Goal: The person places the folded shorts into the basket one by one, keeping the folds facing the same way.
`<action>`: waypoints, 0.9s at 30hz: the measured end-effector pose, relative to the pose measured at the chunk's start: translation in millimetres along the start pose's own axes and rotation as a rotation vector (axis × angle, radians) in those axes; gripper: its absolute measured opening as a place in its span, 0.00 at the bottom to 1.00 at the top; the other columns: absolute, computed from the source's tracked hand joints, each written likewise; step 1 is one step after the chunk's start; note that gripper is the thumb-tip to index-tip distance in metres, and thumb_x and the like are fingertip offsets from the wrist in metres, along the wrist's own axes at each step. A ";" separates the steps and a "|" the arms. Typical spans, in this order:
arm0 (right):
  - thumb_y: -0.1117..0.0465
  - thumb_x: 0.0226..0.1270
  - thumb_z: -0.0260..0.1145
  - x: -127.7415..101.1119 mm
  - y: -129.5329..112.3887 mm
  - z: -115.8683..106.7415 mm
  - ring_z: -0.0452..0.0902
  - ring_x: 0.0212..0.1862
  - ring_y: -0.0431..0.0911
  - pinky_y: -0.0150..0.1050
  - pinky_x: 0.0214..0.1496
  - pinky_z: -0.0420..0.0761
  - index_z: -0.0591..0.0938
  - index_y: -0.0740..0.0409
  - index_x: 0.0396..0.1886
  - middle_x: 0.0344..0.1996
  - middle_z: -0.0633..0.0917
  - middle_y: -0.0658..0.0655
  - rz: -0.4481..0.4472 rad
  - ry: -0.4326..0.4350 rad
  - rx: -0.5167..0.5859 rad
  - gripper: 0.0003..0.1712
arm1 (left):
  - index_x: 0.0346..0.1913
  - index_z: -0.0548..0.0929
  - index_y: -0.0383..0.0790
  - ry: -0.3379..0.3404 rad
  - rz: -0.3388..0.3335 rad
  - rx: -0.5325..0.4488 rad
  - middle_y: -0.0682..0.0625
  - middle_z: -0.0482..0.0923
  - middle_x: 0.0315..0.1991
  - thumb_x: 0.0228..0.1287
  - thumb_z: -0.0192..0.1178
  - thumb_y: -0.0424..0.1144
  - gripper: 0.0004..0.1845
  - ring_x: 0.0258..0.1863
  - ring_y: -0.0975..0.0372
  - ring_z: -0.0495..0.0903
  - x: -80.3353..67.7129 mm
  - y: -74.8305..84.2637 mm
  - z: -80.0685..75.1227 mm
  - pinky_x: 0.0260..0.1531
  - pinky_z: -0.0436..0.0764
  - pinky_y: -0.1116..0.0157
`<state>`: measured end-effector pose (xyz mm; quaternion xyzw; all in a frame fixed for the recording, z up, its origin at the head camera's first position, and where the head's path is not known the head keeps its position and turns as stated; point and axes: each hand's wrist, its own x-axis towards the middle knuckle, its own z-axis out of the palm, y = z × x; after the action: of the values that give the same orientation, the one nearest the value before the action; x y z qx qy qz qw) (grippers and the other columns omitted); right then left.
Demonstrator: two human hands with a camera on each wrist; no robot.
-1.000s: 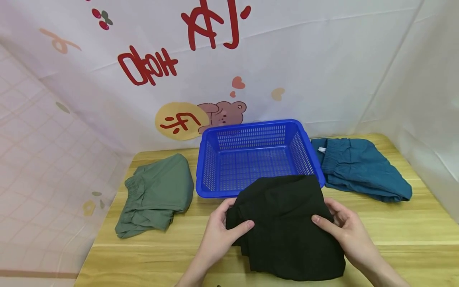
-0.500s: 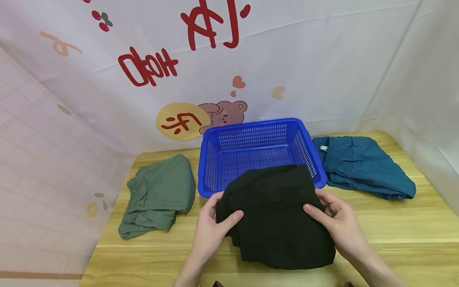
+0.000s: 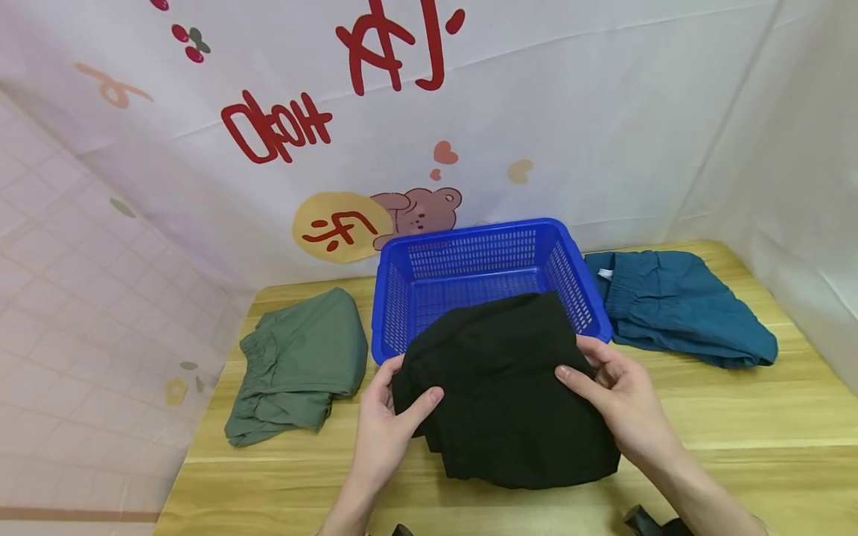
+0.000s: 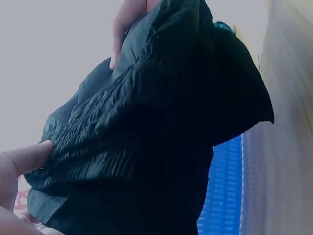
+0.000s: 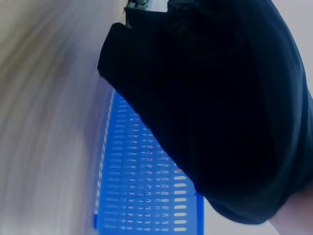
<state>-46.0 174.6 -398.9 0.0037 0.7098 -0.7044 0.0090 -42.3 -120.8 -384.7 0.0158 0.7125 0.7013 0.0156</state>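
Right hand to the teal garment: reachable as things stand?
Probably yes, but not free-handed: the right hand grips the black garment and would likely have to let go first. In the head view, only bare tabletop shows between it and the teal garment.

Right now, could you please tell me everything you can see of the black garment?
The black garment is soft-looking, creased cloth, folded into a bundle, with a gathered band showing in the left wrist view. It hides part of the blue basket in the head view; whether they touch I cannot tell. The left-hand grip and right-hand grip hold opposite sides.
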 end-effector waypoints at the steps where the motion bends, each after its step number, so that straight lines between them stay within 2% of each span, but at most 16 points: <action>1: 0.69 0.74 0.67 1.5 -2.1 0.5 0.86 0.48 0.31 0.28 0.45 0.88 0.76 0.63 0.68 0.49 0.89 0.34 -0.007 -0.006 -0.027 0.25 | 0.63 0.79 0.38 0.005 0.002 0.004 0.42 0.86 0.56 0.64 0.71 0.28 0.25 0.48 0.64 0.89 -0.1 0.8 -1.0 0.49 0.89 0.67; 3: 0.68 0.74 0.67 4.5 -6.8 1.3 0.86 0.48 0.31 0.28 0.45 0.87 0.76 0.67 0.68 0.48 0.89 0.34 -0.031 -0.026 -0.080 0.25 | 0.64 0.79 0.38 0.008 0.014 0.017 0.42 0.86 0.56 0.64 0.71 0.28 0.25 0.48 0.64 0.90 0.7 2.8 -3.6 0.48 0.90 0.67; 8: 0.66 0.75 0.67 14.4 -19.8 2.8 0.87 0.44 0.33 0.30 0.42 0.87 0.79 0.65 0.66 0.44 0.90 0.34 -0.118 -0.090 -0.191 0.23 | 0.64 0.79 0.38 -0.002 0.042 0.056 0.39 0.86 0.56 0.65 0.71 0.28 0.25 0.47 0.65 0.90 6.9 11.3 -12.3 0.47 0.90 0.66; 11: 0.64 0.75 0.68 21.9 -28.2 2.9 0.85 0.45 0.32 0.29 0.44 0.86 0.77 0.65 0.69 0.46 0.89 0.35 -0.121 -0.109 -0.246 0.25 | 0.65 0.79 0.40 -0.012 0.037 0.079 0.39 0.86 0.57 0.66 0.71 0.30 0.25 0.48 0.66 0.90 12.8 17.9 -17.1 0.48 0.90 0.66; 15: 0.60 0.76 0.68 34.0 -40.3 0.8 0.82 0.49 0.27 0.23 0.49 0.84 0.71 0.66 0.76 0.61 0.88 0.56 -0.061 -0.141 -0.304 0.34 | 0.66 0.78 0.41 -0.018 0.015 0.102 0.39 0.85 0.58 0.67 0.70 0.31 0.26 0.50 0.67 0.89 20.7 26.2 -20.1 0.49 0.89 0.67; 18: 0.56 0.76 0.68 43.9 -50.5 -1.8 0.78 0.53 0.22 0.17 0.53 0.79 0.66 0.66 0.80 0.71 0.80 0.67 -0.039 -0.168 -0.363 0.39 | 0.67 0.78 0.41 -0.022 0.010 0.113 0.39 0.85 0.59 0.68 0.70 0.32 0.26 0.50 0.67 0.89 26.4 31.7 -20.1 0.49 0.89 0.67; 20: 0.56 0.76 0.68 51.2 -57.1 -2.7 0.81 0.56 0.29 0.18 0.53 0.80 0.65 0.65 0.80 0.71 0.79 0.67 -0.031 -0.190 -0.366 0.40 | 0.67 0.77 0.41 -0.021 0.015 0.122 0.39 0.85 0.59 0.68 0.69 0.32 0.26 0.50 0.68 0.89 31.3 35.9 -20.1 0.49 0.89 0.67; 24: 0.55 0.77 0.67 66.7 -68.0 -2.9 0.78 0.71 0.49 0.17 0.53 0.80 0.61 0.63 0.83 0.75 0.75 0.66 -0.017 -0.227 -0.357 0.42 | 0.67 0.78 0.42 -0.006 0.036 0.166 0.40 0.85 0.59 0.69 0.70 0.34 0.26 0.50 0.67 0.88 44.0 46.7 -21.9 0.49 0.89 0.68; 26: 0.55 0.78 0.67 74.6 -73.3 -2.4 0.78 0.70 0.49 0.19 0.53 0.81 0.62 0.61 0.83 0.75 0.76 0.65 -0.013 -0.238 -0.345 0.41 | 0.67 0.78 0.43 -0.004 0.045 0.188 0.41 0.85 0.59 0.69 0.70 0.35 0.25 0.52 0.65 0.88 51.9 52.6 -23.0 0.50 0.89 0.68; 27: 0.55 0.78 0.67 78.6 -76.1 -2.2 0.80 0.68 0.45 0.21 0.52 0.83 0.64 0.60 0.82 0.74 0.77 0.65 -0.013 -0.242 -0.340 0.40 | 0.67 0.78 0.43 -0.005 0.047 0.204 0.42 0.85 0.59 0.69 0.70 0.35 0.25 0.53 0.64 0.87 56.0 55.5 -23.5 0.50 0.88 0.69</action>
<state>-125.9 175.7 -324.2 -0.0869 0.8123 -0.5696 0.0902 -99.2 -140.9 -328.8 0.0359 0.7795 0.6254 -0.0008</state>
